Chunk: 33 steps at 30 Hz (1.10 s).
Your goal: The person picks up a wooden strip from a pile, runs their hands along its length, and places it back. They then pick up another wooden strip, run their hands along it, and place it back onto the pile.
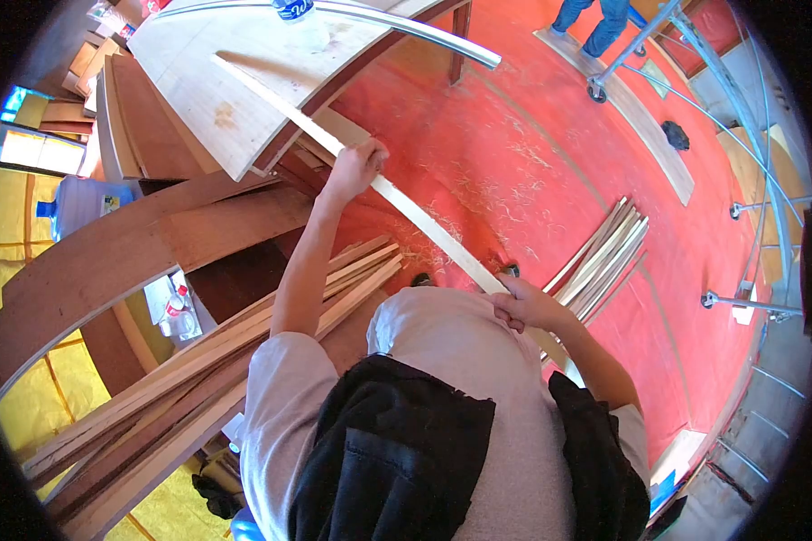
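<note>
A long pale wooden strip runs diagonally across the middle of the view, from the worktable down to my body. My left hand is closed around it partway along, just off the table's corner. Near my waist, my right hand grips the strip close to its lower end. The far end of the strip lies over the pale top of the worktable. Wood shavings are scattered on the red floor covering beyond my hands.
Several wooden strips are piled at my left, and another bundle lies on the floor at right. A water bottle and a curved metal strip sit on the table. Wheeled scaffolding and a person's legs are farther off.
</note>
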Motion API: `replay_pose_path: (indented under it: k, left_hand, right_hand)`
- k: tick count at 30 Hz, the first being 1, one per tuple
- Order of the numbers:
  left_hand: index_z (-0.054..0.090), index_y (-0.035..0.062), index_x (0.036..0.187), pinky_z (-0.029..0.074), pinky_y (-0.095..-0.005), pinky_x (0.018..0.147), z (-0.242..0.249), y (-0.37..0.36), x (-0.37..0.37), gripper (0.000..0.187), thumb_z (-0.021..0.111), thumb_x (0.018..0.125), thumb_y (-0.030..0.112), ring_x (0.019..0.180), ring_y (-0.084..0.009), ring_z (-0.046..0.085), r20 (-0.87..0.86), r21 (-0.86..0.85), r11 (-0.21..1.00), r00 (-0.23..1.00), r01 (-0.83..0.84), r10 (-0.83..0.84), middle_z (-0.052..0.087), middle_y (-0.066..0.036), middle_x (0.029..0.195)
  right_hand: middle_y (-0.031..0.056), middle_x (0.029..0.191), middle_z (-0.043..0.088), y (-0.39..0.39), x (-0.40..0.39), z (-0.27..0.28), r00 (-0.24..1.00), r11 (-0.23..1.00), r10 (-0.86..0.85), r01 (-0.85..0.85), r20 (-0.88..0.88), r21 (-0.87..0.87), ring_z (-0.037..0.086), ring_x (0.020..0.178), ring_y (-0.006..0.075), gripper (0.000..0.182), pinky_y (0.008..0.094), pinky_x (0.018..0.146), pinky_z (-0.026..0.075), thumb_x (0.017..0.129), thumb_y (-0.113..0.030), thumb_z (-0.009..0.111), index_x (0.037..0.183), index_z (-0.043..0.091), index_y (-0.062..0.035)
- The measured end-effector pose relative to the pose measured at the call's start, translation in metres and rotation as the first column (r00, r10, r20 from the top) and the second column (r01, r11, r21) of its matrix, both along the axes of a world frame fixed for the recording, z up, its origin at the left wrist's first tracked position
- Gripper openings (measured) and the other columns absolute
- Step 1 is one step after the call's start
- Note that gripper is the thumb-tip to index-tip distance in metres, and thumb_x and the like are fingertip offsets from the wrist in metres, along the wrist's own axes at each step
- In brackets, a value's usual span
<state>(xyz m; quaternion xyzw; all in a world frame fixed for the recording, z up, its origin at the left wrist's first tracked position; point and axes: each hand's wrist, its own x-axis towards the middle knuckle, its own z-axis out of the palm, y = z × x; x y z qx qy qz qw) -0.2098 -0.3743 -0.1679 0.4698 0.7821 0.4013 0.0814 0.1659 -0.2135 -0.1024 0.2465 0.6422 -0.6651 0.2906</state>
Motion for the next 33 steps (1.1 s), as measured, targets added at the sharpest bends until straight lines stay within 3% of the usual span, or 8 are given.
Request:
replay_pose_path:
  k: [5,9,12,15,21,27,29,33]
  left_hand:
    - [0.067,0.0022,0.103,0.053,-0.0373,0.075,0.007,-0.008,-0.015,0.017,0.065,0.088,0.010,0.083,-0.0307,0.068,0.009,0.029,0.986,0.987,-0.162,0.162,0.071,-0.014,0.088]
    - [0.070,0.0066,0.105,0.048,-0.0360,0.091,0.014,-0.015,-0.011,0.019,0.068,0.089,0.017,0.101,-0.0224,0.065,0.122,-0.086,0.985,0.983,0.148,-0.137,0.071,-0.009,0.103]
    - [0.072,0.0086,0.102,0.043,-0.0391,0.097,0.016,-0.017,-0.005,0.018,0.070,0.087,0.018,0.101,-0.0227,0.063,-0.015,-0.368,0.897,0.963,0.245,-0.269,0.071,-0.007,0.105]
    - [0.072,0.0081,0.096,0.039,-0.0417,0.099,0.014,-0.015,-0.006,0.014,0.071,0.085,0.017,0.097,-0.0235,0.063,-0.040,-0.332,0.912,0.962,0.241,-0.269,0.071,-0.005,0.102]
    - [0.069,0.0037,0.086,0.049,-0.0389,0.085,-0.015,-0.014,-0.010,0.009,0.071,0.082,0.012,0.088,-0.0250,0.066,-0.105,-0.101,0.963,0.960,0.250,-0.261,0.072,-0.007,0.088]
    - [0.067,0.0029,0.085,0.052,-0.0330,0.058,-0.005,-0.015,-0.002,0.008,0.067,0.087,0.011,0.065,-0.0209,0.068,0.122,-0.060,0.991,0.984,-0.123,0.130,0.068,-0.009,0.071]
    - [0.066,0.0016,0.086,0.053,-0.0335,0.059,0.004,-0.012,-0.001,0.014,0.065,0.090,0.014,0.064,-0.0209,0.067,0.168,-0.042,0.978,0.964,-0.203,0.207,0.068,-0.010,0.071]
    - [0.067,0.0023,0.087,0.053,-0.0353,0.071,0.010,-0.012,-0.005,0.019,0.062,0.093,0.020,0.071,-0.0216,0.067,0.097,-0.020,0.988,0.983,-0.153,0.154,0.069,-0.010,0.080]
  right_hand:
    - [0.0016,0.073,0.053,0.004,0.010,-0.006,0.999,1.000,0.009,-0.009,0.037,0.014,0.052,0.054,0.0099,0.019,0.0260,0.047,0.044,0.100,-0.025,0.052,0.101,0.051,-0.0066]
    - [0.0017,0.074,0.053,0.005,0.012,-0.003,1.000,0.999,-0.012,0.013,0.015,-0.033,0.052,0.055,0.0091,0.022,0.0252,0.048,0.043,0.099,-0.026,0.052,0.110,0.052,-0.0065]
    - [0.0015,0.074,0.053,0.005,0.011,0.002,0.999,0.999,-0.017,0.018,0.028,-0.033,0.052,0.055,0.0089,0.026,0.0250,0.048,0.043,0.099,-0.026,0.052,0.117,0.053,-0.0064]
    - [0.0014,0.073,0.053,0.006,0.010,0.000,1.000,0.999,-0.013,0.014,0.026,-0.036,0.051,0.055,0.0088,0.027,0.0250,0.047,0.042,0.100,-0.025,0.052,0.119,0.052,-0.0061]
    - [0.0011,0.072,0.052,0.005,0.013,-0.003,0.999,0.999,-0.034,0.034,0.009,-0.039,0.052,0.055,0.0097,0.019,0.0251,0.047,0.042,0.099,-0.024,0.052,0.108,0.051,-0.0064]
    - [0.0012,0.077,0.051,-0.007,0.015,0.006,0.999,0.997,0.038,-0.037,-0.014,0.072,0.053,0.060,0.0102,0.027,0.0254,0.049,0.043,0.099,-0.022,0.053,0.120,0.047,-0.0069]
    - [0.0026,0.078,0.050,-0.006,0.019,0.001,0.999,0.998,0.036,-0.035,-0.019,0.042,0.051,0.058,0.0108,0.045,0.0257,0.048,0.043,0.100,-0.018,0.051,0.143,0.039,-0.0087]
    - [0.0006,0.077,0.051,-0.007,0.019,0.007,1.000,1.000,0.015,-0.015,0.022,0.025,0.054,0.063,0.0098,0.028,0.0260,0.052,0.044,0.098,-0.024,0.056,0.119,0.051,-0.0061]
